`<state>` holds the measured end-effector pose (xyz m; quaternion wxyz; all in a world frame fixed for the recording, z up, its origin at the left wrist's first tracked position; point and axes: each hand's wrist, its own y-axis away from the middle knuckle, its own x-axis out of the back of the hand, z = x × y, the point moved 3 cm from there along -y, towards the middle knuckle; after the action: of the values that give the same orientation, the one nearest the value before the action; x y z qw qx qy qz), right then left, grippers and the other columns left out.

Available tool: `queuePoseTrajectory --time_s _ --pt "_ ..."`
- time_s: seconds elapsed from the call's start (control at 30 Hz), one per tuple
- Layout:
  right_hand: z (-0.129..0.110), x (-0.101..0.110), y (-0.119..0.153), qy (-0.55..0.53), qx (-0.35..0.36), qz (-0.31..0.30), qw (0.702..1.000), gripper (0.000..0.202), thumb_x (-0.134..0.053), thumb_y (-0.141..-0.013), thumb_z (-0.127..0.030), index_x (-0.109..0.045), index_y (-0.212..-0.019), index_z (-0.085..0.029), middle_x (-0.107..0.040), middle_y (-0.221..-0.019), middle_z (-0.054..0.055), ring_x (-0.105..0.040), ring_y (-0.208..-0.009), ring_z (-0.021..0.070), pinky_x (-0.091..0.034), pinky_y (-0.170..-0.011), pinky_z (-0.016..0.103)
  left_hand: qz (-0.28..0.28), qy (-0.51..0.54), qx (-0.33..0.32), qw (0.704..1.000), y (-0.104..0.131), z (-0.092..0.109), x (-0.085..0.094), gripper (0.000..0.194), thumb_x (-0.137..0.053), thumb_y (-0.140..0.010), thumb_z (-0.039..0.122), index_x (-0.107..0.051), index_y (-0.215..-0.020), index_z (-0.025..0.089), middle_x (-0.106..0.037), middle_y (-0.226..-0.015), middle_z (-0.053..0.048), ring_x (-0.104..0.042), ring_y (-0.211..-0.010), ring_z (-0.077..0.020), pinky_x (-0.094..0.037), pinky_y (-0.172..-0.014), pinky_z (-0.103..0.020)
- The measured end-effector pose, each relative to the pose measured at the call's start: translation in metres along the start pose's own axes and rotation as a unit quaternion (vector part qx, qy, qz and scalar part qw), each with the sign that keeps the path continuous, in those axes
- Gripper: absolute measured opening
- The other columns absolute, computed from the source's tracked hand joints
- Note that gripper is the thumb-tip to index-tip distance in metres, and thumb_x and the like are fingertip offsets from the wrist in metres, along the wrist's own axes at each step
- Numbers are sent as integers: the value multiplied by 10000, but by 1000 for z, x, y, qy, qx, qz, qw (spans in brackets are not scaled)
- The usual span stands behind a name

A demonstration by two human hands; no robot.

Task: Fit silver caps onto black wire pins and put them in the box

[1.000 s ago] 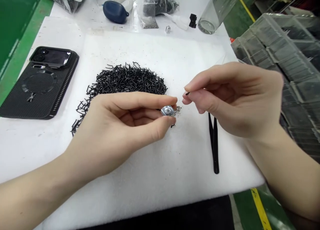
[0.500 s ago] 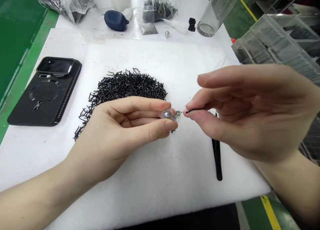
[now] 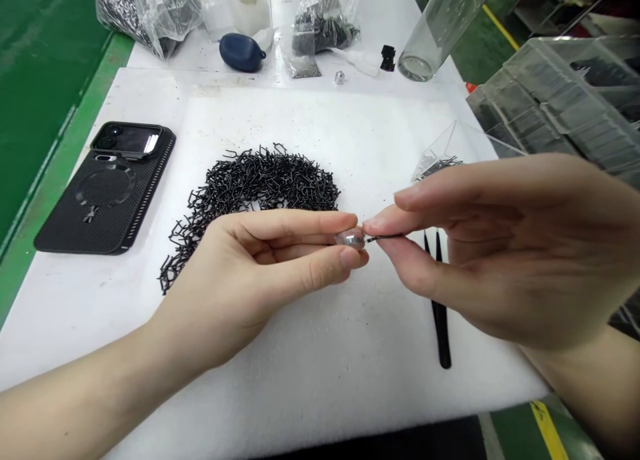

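My left hand [image 3: 260,273] pinches a small silver metal piece [image 3: 350,239] between thumb and forefinger above the white foam pad [image 3: 310,353]. My right hand [image 3: 495,247] holds a thin black wire clip [image 3: 387,237] between thumb and forefinger, and its tip touches the silver piece. Behind my left hand lies a heap of black wire clips [image 3: 255,183] on the pad.
Black tweezers [image 3: 440,313] lie on the pad under my right hand. A black phone [image 3: 107,187] rests at the left. A clear tray with clips [image 3: 440,157], clear bins [image 3: 560,100], a glass bottle [image 3: 435,27], bags of parts [image 3: 320,20] and a blue case [image 3: 243,52] stand behind.
My right hand has brought the black clip leftward until it meets the silver piece in my left hand. The view has shifted, so the tabletop things appear lower.
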<state>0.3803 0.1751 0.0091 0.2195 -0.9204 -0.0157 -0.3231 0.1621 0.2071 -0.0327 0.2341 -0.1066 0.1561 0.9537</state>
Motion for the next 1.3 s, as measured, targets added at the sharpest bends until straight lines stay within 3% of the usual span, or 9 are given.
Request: queuePoseTrajectory --time_s 0.17,0.3,0.47,0.77,0.87,0.97,1.07,1.17,1.3 --pt "9 13 0 108 63 -82 989 305 -827 -1088 -299 -792 -1372 -404 -911 -1119 -30 -871 -742 168 -781 -673 325 -9 -4 -1 1000 3 2 0 376 -969 -858 19 -977 -1008 364 -943 -1044 43 -940 -1010 -178 -714 -837 -70" --pt "9 16 -1 133 77 -84 985 239 -795 -1123 -360 -783 -1357 -404 -912 -1111 -37 -781 -579 130 -761 -632 322 11 -25 6 1000 2 2 0 316 -986 -857 62 -982 -995 346 -944 -1025 23 -942 -957 -188 -742 -843 -121" --pt "14 17 -6 139 80 -114 981 231 -788 -1133 -368 -789 -1359 -413 -803 -769 -86 -445 -320 81 -702 -536 339 23 -19 6 1000 -1 2 -1 303 -1008 -835 76 -982 -977 342 -944 -1037 11 -936 -917 -191 -765 -849 -167" --pt "26 20 -9 132 92 -173 972 230 -790 -1129 -345 -796 -1356 -380 -431 -409 -143 -667 -428 147 -739 -662 296 7 -19 -6 1000 1 5 -2 300 -967 -883 70 -982 -1002 345 -940 -1058 40 -935 -933 -150 -720 -843 -79" --pt "23 22 -11 118 76 -172 975 125 -803 -1104 -311 -831 -1215 -362 -679 -558 -78 -885 -765 207 -785 -830 311 3 -20 -6 1000 1 4 -1 300 -960 -898 72 -981 -1004 352 -939 -1053 46 -936 -942 -151 -718 -847 -76" --pt "18 18 -10 102 50 -182 977 57 -798 -1086 -305 -828 -1112 -346 -826 -745 -41 -928 -977 230 -790 -934 300 1 -17 -4 1000 2 1 0 293 -964 -910 83 -979 -998 362 -939 -1054 55 -936 -953 -152 -718 -840 -75" --pt "10 7 -5 84 25 -131 988 97 -744 -1104 -340 -836 -1074 -339 -824 -736 -33 -929 -986 223 -784 -963 290 3 -16 -7 1000 2 1 0 283 -978 -903 86 -979 -993 354 -942 -1054 52 -936 -948 -153 -726 -849 -88" --pt "5 -2 1 59 15 -6 998 182 -688 -1083 -277 -862 -1074 -330 -868 -850 -17 -918 -962 194 -772 -934 271 9 7 6 1000 2 1 -1 237 -1024 -882 121 -978 -975 334 -945 -1032 51 -932 -945 -142 -723 -850 -78" --pt "10 -10 4 -1 27 -12 1000 178 -708 -1019 -228 -870 -1026 -303 -901 -967 -5 -909 -932 167 -760 -894 235 10 60 36 997 3 -1 -3 231 -1130 -809 292 -972 -977 309 -943 -967 53 -929 -940 -133 -726 -862 -78"
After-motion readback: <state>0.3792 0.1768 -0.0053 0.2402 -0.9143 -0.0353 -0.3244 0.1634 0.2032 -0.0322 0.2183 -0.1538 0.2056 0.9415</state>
